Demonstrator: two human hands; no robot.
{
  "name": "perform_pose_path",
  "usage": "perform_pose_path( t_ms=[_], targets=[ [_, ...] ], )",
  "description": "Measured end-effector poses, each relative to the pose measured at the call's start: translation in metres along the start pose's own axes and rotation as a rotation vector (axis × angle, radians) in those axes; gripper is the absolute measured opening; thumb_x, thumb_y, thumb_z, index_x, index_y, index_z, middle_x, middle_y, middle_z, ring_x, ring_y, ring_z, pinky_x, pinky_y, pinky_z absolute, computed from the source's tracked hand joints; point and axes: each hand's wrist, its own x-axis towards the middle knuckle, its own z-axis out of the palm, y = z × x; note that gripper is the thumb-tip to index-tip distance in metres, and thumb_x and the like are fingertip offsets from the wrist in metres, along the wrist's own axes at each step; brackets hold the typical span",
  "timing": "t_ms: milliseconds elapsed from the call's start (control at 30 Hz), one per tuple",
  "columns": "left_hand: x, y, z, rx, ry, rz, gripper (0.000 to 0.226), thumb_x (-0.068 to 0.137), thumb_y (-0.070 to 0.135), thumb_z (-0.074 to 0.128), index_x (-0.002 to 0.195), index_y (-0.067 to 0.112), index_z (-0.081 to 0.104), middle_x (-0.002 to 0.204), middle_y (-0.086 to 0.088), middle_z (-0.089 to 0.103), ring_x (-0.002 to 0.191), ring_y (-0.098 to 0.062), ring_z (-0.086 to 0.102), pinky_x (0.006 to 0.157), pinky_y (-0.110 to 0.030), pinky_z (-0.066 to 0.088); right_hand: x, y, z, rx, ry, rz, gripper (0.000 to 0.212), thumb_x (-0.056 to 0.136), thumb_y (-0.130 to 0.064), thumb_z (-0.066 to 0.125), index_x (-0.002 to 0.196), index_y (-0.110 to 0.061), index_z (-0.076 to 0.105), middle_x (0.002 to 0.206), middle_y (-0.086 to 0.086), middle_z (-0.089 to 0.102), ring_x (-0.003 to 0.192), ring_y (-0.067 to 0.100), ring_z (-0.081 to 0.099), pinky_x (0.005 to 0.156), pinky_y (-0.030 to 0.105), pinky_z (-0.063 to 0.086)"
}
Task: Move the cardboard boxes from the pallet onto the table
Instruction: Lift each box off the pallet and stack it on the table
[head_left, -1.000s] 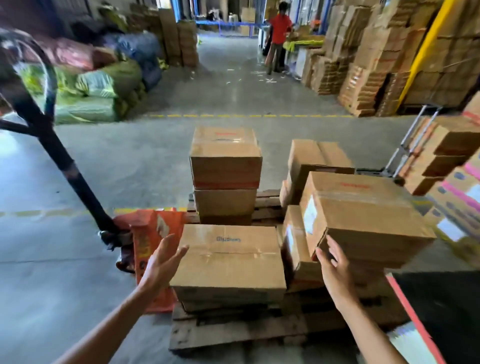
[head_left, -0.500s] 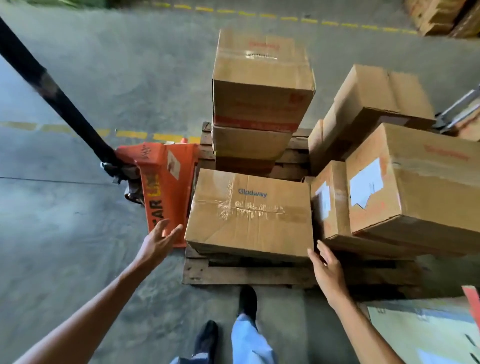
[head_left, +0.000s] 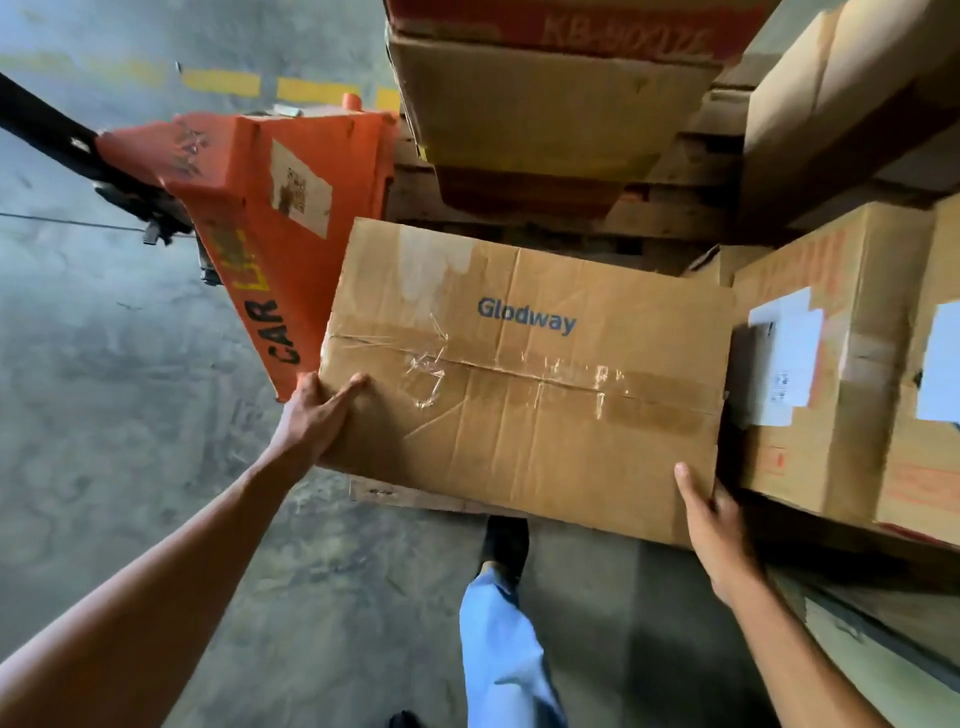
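Note:
A flat cardboard box marked "Glodway" (head_left: 524, 374), taped along its top seam, lies at the near edge of the wooden pallet (head_left: 405, 493). My left hand (head_left: 317, 421) grips its near left corner, thumb on top. My right hand (head_left: 714, 530) holds its near right corner from the side. More cardboard boxes sit on the pallet: a stack of two behind (head_left: 545, 104), two with white labels at the right (head_left: 831, 364), and one tilted at the back right (head_left: 841, 98). The table is not in view.
An orange pallet jack (head_left: 270, 218) with a black handle (head_left: 47, 130) stands at the pallet's left end, touching the box's left side. My leg and black shoe (head_left: 504, 545) are below the box on the grey concrete floor. Yellow floor marks (head_left: 223, 83) run behind.
I have leaned in closer and lower. Both hands, open in the air before, have closed on the near corners of the Glodway box.

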Motion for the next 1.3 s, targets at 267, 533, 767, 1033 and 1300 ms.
perform_pose_path(
  t_ms=[267, 533, 767, 1033, 1300],
  targets=[
    [-0.02, 0.004, -0.048, -0.232, -0.143, 0.026, 0.046, 0.087, 0.039, 0.066, 0.129, 0.022, 0.057, 0.115, -0.004, 0.067, 0.105, -0.026, 0.064, 0.084, -0.036, 0.053, -0.019, -0.038, -0.02, 0.206, -0.103, -0.084, 0.054, 0.067, -0.066, 0.071, 0.112, -0.038, 0.064, 0.119, -0.014, 0.066, 0.116, 0.011, 0.058, 0.106, 0.038, 0.04],
    [-0.1, 0.009, -0.171, -0.508, -0.175, 0.149, 0.046, 0.091, 0.026, 0.062, 0.134, 0.022, 0.045, 0.102, 0.001, 0.062, 0.093, -0.019, 0.062, 0.076, -0.03, 0.05, -0.14, -0.125, -0.041, 0.192, -0.182, -0.336, 0.044, 0.071, -0.053, 0.075, 0.113, -0.05, 0.062, 0.125, -0.012, 0.063, 0.121, 0.015, 0.054, 0.109, 0.042, 0.038],
    [-0.218, -0.012, -0.293, -0.552, -0.266, 0.538, 0.022, 0.086, 0.02, 0.069, 0.104, 0.031, 0.063, 0.107, -0.001, 0.069, 0.08, -0.008, 0.07, 0.066, -0.022, 0.058, -0.349, -0.102, -0.064, 0.367, 0.004, -0.633, 0.08, 0.042, -0.071, 0.078, 0.116, -0.066, 0.048, 0.145, -0.016, 0.044, 0.131, 0.006, 0.043, 0.112, 0.032, 0.031],
    [-0.384, 0.021, -0.324, -0.585, -0.425, 0.896, 0.021, 0.084, 0.02, 0.07, 0.103, 0.025, 0.064, 0.075, 0.004, 0.074, 0.067, -0.012, 0.068, 0.056, -0.023, 0.056, -0.556, -0.031, -0.174, 0.528, 0.358, -0.92, 0.096, 0.034, -0.073, 0.08, 0.124, -0.063, 0.049, 0.139, -0.022, 0.052, 0.129, 0.006, 0.048, 0.107, 0.035, 0.043],
    [-0.553, 0.067, -0.224, -0.471, -0.668, 1.203, 0.028, 0.085, 0.022, 0.069, 0.112, 0.027, 0.061, 0.092, 0.005, 0.073, 0.071, 0.003, 0.068, 0.056, -0.01, 0.049, -0.683, 0.119, -0.309, 0.716, 0.675, -1.003, 0.089, 0.05, -0.053, 0.082, 0.133, -0.045, 0.052, 0.132, -0.015, 0.061, 0.125, 0.008, 0.054, 0.102, 0.032, 0.04]
  ],
)
